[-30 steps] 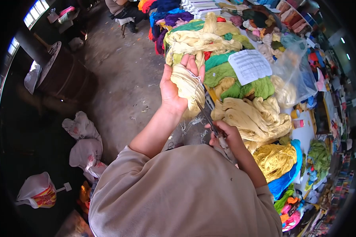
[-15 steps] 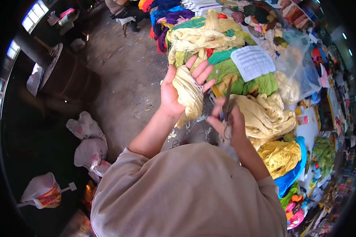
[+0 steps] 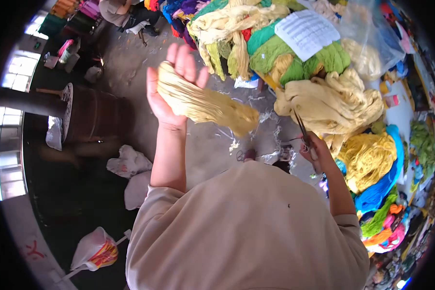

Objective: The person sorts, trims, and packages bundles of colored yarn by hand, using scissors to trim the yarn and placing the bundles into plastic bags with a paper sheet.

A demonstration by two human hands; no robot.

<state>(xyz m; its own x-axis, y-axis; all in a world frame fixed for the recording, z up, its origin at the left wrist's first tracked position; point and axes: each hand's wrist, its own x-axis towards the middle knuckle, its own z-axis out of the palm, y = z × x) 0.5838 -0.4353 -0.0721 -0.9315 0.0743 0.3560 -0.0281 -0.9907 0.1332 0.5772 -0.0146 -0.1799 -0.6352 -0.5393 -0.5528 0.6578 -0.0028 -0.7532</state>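
A pale cream skein of yarn [image 3: 198,100] lies across the palm of my left hand [image 3: 165,112], its free end sticking out to the right and slightly blurred. Thumb and outstretched fingers flank the skein on either side. My right hand [image 3: 321,151] grips a pair of scissors [image 3: 300,124], blades apart and pointing up and away from me. Just beyond the scissors, a large cream yarn bundle [image 3: 331,104] lies at the table's edge.
Green yarn [image 3: 295,60], a printed sheet [image 3: 307,35], yellow yarn [image 3: 369,159] and blue yarn [image 3: 384,186] cover the table on the right. A rusty drum [image 3: 99,116] and white bags [image 3: 129,162] stand left. Another person [image 3: 113,12] sits at the back. Thread scraps litter the floor.
My left hand has moved left and up with the skein, which now extends sideways to the right. My right hand has moved right and down with the scissors, away from the skein. The view has shifted.
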